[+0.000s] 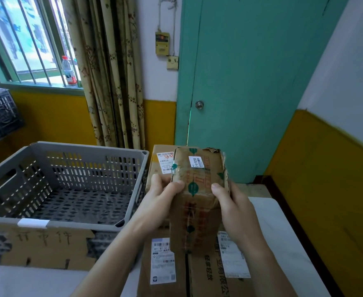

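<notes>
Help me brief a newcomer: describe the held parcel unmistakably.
Below the teal door, right of the grey perforated plastic crate, lie brown cardboard boxes. Above them, the left hand and right hand hold a small brown cardboard parcel; only it bears green symbols.

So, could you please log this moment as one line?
left hand: grips taped parcel; right hand: grips taped parcel; taped parcel: over labelled boxes; grey crate: to its left

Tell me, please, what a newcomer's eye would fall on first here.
First the taped cardboard parcel, held up in the middle by the left hand and the right hand, each gripping one side. Left of it stands a grey perforated crate, and behind rises a teal door.
</notes>
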### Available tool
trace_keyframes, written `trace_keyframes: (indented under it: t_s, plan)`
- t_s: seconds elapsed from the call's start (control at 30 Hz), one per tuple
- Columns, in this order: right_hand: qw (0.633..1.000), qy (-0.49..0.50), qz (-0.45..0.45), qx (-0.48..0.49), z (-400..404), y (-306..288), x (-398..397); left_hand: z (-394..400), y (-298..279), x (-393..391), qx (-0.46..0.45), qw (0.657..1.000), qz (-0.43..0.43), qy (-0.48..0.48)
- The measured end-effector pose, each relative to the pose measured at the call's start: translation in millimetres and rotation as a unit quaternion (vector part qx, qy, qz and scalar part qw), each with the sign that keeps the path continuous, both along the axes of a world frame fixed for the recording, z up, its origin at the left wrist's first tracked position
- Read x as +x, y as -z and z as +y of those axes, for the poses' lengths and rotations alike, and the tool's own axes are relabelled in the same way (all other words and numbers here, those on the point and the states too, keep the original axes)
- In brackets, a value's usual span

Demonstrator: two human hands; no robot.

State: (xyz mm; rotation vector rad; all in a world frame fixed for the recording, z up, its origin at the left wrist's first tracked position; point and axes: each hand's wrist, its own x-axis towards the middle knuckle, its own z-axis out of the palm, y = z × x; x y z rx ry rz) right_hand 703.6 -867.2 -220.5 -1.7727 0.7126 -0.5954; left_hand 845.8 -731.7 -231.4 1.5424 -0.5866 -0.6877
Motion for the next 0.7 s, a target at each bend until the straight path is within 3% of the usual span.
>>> trace_keyframes:
  t_s: [0.3, 0.7]
  plan:
    - [0.999, -0.024, -0.009, 0.020, -3, 2, -1, -2, -2, -1, -0.035, 0.996, 0.075, 0.014]
    - [0.999, 0.002, 0.023, 0.035, -14, 4, -10, -10, 0, -6, -0.017, 0.997, 0.079, 0.007]
